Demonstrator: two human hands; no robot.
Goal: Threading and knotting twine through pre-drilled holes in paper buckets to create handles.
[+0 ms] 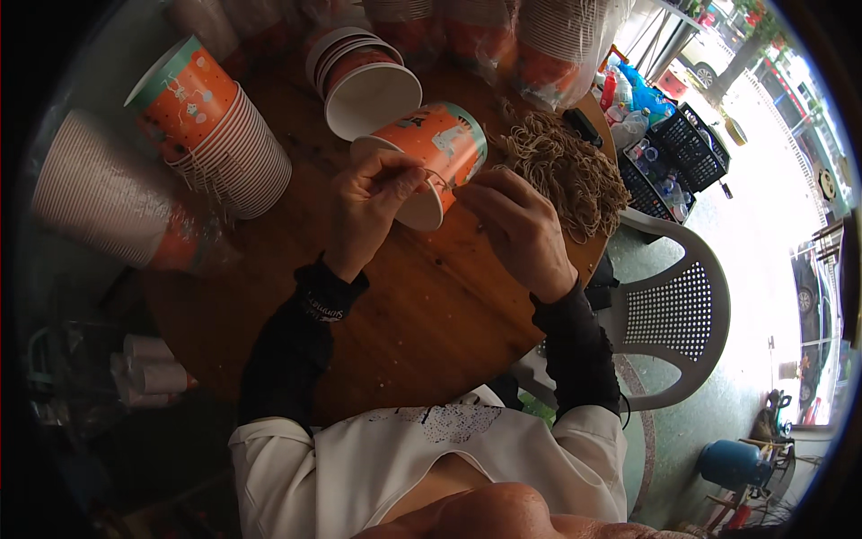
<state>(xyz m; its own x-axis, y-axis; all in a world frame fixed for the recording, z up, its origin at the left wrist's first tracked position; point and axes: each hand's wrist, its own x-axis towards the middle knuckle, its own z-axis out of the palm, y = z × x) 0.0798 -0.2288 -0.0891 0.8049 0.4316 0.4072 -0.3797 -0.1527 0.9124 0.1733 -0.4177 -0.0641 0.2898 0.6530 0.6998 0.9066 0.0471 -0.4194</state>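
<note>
An orange paper tub with a green band lies tilted on the table in front of me. My left hand is closed, thumb and fingers pinching a thin tan cord beside the tub's white end. On the other side, my right hand is closed too, its fingertips pinched on the cord just right of the tub. Whether the cord passes through the tub's wall cannot be made out. Close to my right hand rests a tangled heap of tan cord.
Round wooden table. Nested tubs stand at left, beside a plastic-wrapped stack. A few tubs lie behind, with more wrapped stacks at the far edge. To the right are a grey plastic chair and black crates.
</note>
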